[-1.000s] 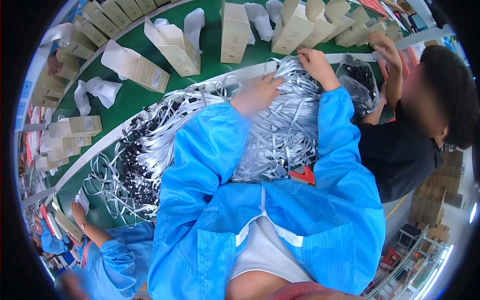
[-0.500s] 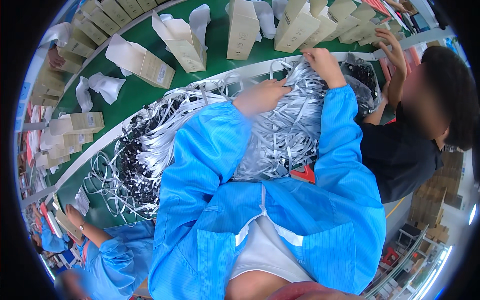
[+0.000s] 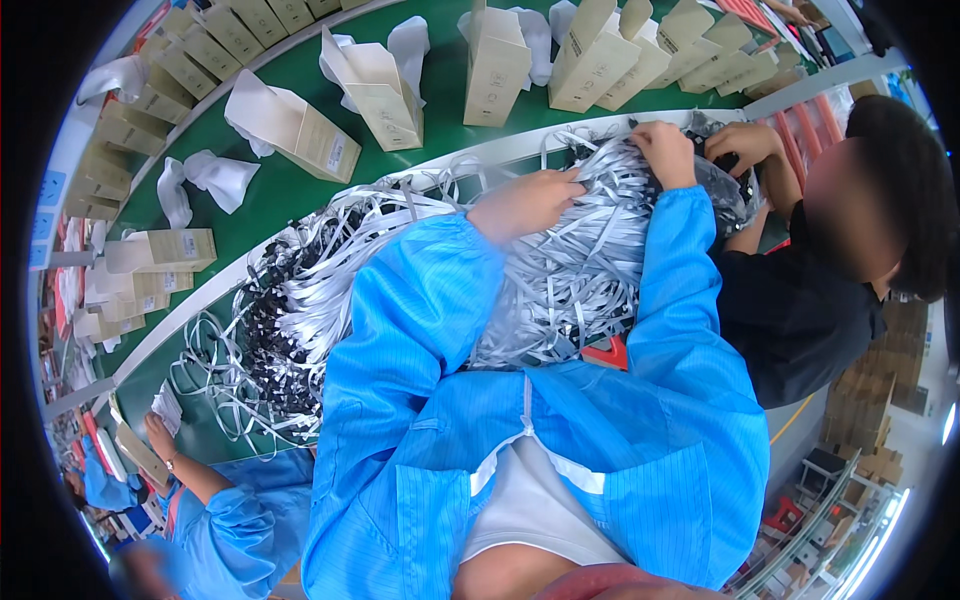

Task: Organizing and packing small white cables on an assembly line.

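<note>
Before us a green work surface (image 3: 445, 120) curves across the view. Along its far side we see beige boxes (image 3: 498, 85), several with lids up; we cannot tell what is inside them. On the near side, in front of us, lies a broad heap of flat straps (image 3: 580, 270), silvery white, glossy and tangled, combed into a rough bundle toward the left. To the heap's right, a clear plastic bag (image 3: 725, 190) holds black pieces, with a co-worker's hand (image 3: 747, 145) at its mouth. White pouches (image 3: 222, 180) lie among the boxes. Our hands are apart: the left hand (image 3: 528, 202) lies over the straps, its grip unclear to us; the right hand (image 3: 665, 152) pinches some at the heap's upper edge. Smallest are the black ends (image 3: 270, 350), clustered at left.
</note>
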Available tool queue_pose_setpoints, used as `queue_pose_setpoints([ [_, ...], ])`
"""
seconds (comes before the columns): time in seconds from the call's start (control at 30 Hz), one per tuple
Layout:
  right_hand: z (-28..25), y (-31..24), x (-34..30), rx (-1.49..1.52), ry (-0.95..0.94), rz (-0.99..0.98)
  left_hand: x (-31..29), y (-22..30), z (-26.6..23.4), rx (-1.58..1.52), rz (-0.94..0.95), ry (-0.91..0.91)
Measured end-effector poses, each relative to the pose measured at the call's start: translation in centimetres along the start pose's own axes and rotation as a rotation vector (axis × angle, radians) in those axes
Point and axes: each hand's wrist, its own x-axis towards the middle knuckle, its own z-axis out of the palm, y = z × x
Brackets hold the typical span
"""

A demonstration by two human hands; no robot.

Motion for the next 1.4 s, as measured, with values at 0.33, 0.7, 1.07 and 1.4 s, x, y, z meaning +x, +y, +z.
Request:
queue_pose_setpoints([
  [0.33, -12.1, -0.2, -3.0, 0.635, 0.027, -0.216, -0.4, 4.8, -5.2, -0.119, -0.117, 0.408],
  [0.7, -4.5, -2.5, 1.7, 0.424, 0.059, -0.332, -0.1, 3.7, -4.0, 0.178, -0.003, 0.496],
  [1.07, -3.9, -3.8, 2.3, 0.305, 0.024, -0.267, -0.7, 4.8, -5.1, 0.146, -0.121, 0.519],
  [1.4, -19.5, -5.2, -0.9, 1.351, 0.102, -0.369, 1.5, 11.0, -9.2, -0.549, 0.074, 0.234],
])
